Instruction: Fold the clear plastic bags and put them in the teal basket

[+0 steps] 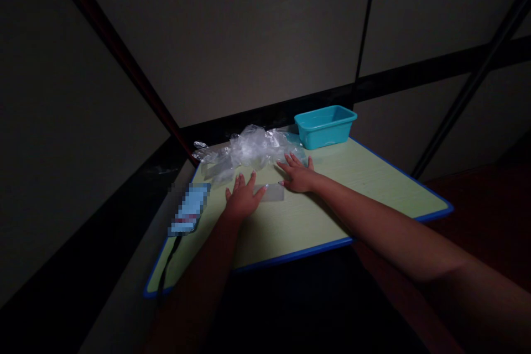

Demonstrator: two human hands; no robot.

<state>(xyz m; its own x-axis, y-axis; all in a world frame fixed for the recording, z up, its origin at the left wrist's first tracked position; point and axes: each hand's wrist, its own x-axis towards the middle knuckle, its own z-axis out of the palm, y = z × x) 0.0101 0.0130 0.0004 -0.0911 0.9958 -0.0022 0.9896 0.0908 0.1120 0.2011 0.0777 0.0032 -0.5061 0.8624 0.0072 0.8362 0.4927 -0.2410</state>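
Between my two hands a small flat rectangle of clear plastic [271,192] lies on the yellow-green tabletop [286,229]. My left hand [244,198] is spread at its left end, with the thumb over the near edge. At the other end, my right hand [301,175] has its fingers apart, the thumb close to the upper right corner. Neither hand is closed around anything. Just beyond the fingertips sits a crumpled heap of clear plastic bags [257,146]. Whether the right fingertips touch the heap, I cannot tell.
A turquoise plastic basin [327,130] stands at the back right corner. On the left edge lies a phone-like device with a blurred screen [189,210], and a dark cable [168,263] runs from it. Blue edging [294,255] borders the table, and a panelled wall [249,38] rises behind.
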